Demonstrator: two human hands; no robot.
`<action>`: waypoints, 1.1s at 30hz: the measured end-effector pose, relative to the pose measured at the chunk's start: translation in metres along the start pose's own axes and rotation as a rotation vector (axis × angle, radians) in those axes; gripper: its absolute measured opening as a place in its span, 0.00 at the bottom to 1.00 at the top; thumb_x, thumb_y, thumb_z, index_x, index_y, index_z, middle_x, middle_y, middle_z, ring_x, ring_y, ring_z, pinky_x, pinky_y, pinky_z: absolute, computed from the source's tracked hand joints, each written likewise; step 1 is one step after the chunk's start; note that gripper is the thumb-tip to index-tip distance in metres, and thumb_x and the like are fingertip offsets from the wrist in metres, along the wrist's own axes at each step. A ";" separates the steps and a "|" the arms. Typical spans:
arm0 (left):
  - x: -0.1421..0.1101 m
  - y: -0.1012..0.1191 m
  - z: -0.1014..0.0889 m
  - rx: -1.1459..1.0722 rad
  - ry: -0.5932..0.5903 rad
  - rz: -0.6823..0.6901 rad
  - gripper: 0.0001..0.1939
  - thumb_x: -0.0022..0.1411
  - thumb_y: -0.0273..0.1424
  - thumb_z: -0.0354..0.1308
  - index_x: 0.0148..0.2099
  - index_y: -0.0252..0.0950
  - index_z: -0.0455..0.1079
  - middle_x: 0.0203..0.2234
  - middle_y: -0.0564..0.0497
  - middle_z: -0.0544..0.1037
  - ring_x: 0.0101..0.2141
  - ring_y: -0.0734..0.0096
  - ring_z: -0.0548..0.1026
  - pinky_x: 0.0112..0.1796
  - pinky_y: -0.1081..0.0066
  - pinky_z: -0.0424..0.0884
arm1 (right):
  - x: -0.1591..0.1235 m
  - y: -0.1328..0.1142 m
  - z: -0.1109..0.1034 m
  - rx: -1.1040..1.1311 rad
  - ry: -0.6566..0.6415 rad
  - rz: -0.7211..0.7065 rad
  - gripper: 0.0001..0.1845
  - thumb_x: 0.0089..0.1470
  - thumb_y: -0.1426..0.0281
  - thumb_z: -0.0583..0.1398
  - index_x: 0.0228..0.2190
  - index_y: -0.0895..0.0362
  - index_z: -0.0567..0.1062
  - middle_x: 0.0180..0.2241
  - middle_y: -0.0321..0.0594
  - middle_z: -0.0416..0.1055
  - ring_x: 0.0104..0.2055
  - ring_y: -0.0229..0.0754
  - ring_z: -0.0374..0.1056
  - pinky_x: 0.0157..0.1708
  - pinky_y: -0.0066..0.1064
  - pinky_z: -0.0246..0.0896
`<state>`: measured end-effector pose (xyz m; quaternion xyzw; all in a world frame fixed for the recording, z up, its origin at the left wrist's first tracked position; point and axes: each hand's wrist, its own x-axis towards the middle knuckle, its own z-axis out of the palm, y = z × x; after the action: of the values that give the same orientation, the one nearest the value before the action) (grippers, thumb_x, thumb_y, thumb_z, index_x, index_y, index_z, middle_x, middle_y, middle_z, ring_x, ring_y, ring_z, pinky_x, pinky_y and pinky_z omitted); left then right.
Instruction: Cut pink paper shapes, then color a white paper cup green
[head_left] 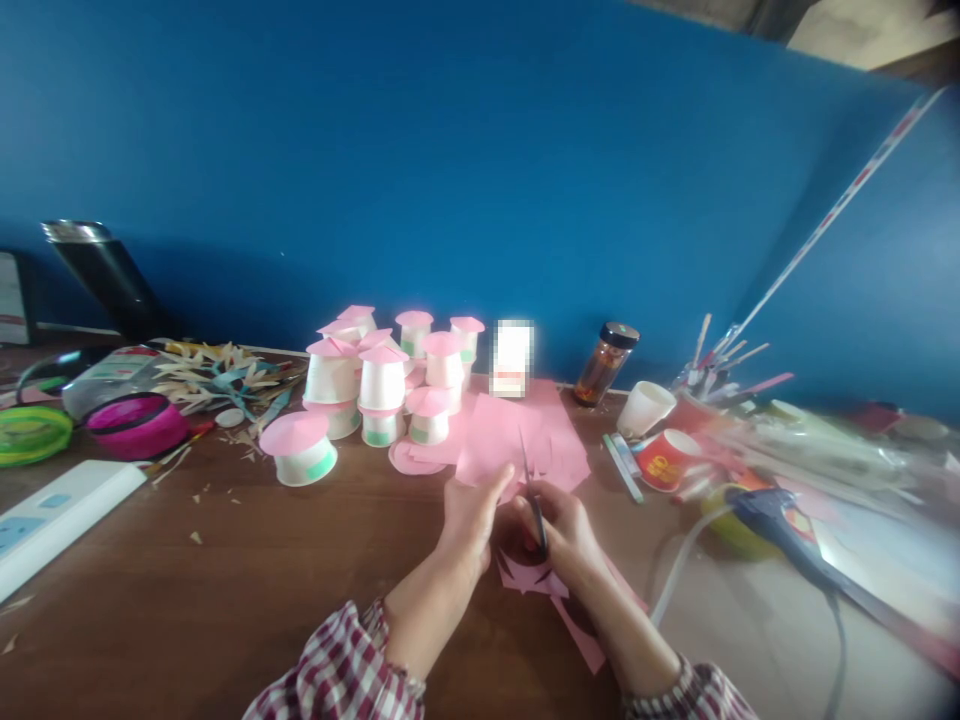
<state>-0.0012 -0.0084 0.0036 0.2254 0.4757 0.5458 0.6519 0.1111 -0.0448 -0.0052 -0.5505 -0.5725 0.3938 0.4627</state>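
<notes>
My right hand [564, 525] is closed on the handles of dark-handled scissors [537, 520], whose blades point away from me. My left hand [471, 522] grips a sheet of pink paper [487, 440], thumb on top, just left of the blades. The blades lie over the pink paper; whether they are parted I cannot tell. Pink offcuts [529, 576] with curved edges lie beneath my hands and beside my right forearm. To the left, several white paper cups [382, 385] stand upside down, some stacked, with pink paper tops. One such cup [300, 460] stands apart in front.
On the left are a white power strip [71, 515], a magenta round container [139, 425] and a black flask [101, 275]. A lidded jar [606, 365], a red cup [666, 460], a white cup [646, 408] and a glue gun [795, 535] with its cord are on the right. A blue wall rises behind.
</notes>
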 end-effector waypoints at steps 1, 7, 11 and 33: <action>0.000 0.000 0.000 -0.001 0.002 -0.002 0.15 0.39 0.33 0.70 0.26 0.28 0.72 0.16 0.48 0.74 0.20 0.67 0.73 0.22 0.69 0.70 | 0.000 0.000 0.000 -0.006 0.001 -0.002 0.11 0.50 0.64 0.63 0.26 0.60 0.71 0.15 0.31 0.63 0.18 0.33 0.57 0.18 0.23 0.50; 0.000 0.000 0.002 -0.017 0.017 -0.002 0.16 0.39 0.33 0.70 0.28 0.28 0.72 0.15 0.50 0.72 0.18 0.68 0.72 0.21 0.69 0.69 | -0.001 0.001 0.000 -0.030 -0.008 -0.007 0.11 0.51 0.64 0.62 0.27 0.60 0.71 0.15 0.31 0.63 0.18 0.33 0.57 0.18 0.23 0.50; 0.000 -0.001 0.001 0.028 0.044 0.007 0.16 0.39 0.33 0.70 0.29 0.26 0.73 0.17 0.47 0.75 0.20 0.66 0.74 0.22 0.70 0.70 | -0.001 -0.001 0.000 -0.010 -0.019 -0.005 0.12 0.51 0.63 0.62 0.27 0.60 0.71 0.15 0.31 0.63 0.18 0.33 0.57 0.18 0.23 0.50; -0.002 0.005 0.001 0.056 -0.015 0.028 0.15 0.40 0.33 0.69 0.28 0.27 0.73 0.18 0.45 0.75 0.22 0.60 0.76 0.24 0.67 0.72 | -0.001 -0.001 -0.001 0.002 -0.010 -0.010 0.17 0.50 0.58 0.62 0.29 0.61 0.73 0.15 0.31 0.63 0.18 0.33 0.57 0.18 0.24 0.51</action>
<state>-0.0026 -0.0090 0.0086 0.2542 0.4825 0.5397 0.6413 0.1115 -0.0459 -0.0037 -0.5452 -0.5774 0.3948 0.4621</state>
